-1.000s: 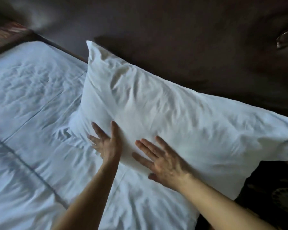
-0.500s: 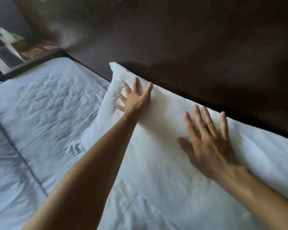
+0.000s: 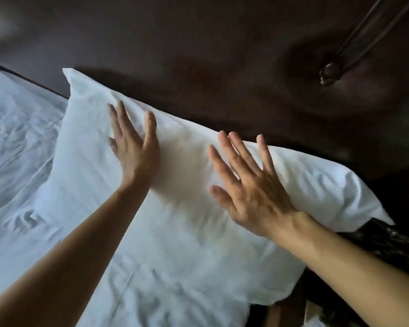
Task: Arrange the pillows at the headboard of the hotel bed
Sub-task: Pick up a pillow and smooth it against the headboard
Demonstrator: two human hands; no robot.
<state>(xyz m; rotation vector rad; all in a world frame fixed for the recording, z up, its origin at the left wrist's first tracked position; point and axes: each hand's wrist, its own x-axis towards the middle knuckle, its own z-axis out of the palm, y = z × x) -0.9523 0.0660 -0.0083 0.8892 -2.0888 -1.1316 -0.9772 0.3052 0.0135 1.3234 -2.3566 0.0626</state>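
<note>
A: Pillow (image 3: 180, 208) is white, sitting on the bed with its long top edge pushed up against the headboard (image 3: 222, 55). Its far corner sticks up at the upper left, and the near-right end hangs past the edge of the mattress, over something dark I can't make out.

B: ok and the hands? grabbing it or what

A: Nope, no grip at all. Left hand (image 3: 134, 147) is flat on the pillow, palm down, fingers straight and pointing toward the headboard, thumb out to the side. Right hand (image 3: 253, 192) is the same deal: spread wide, palm on the fabric, fingertips almost at the pillow's top edge. Both bare forearms come in from the bottom of the view.

B: what's around it

A: Sheet (image 3: 21, 142) to the left, white and pretty wrinkled, with a couple of long crease lines. Headboard is dark brown, padded, with a button (image 3: 329, 73) tufted in at the upper right and a seam running up from it. It's a bit blurry overall, so fine detail is lost.
</note>
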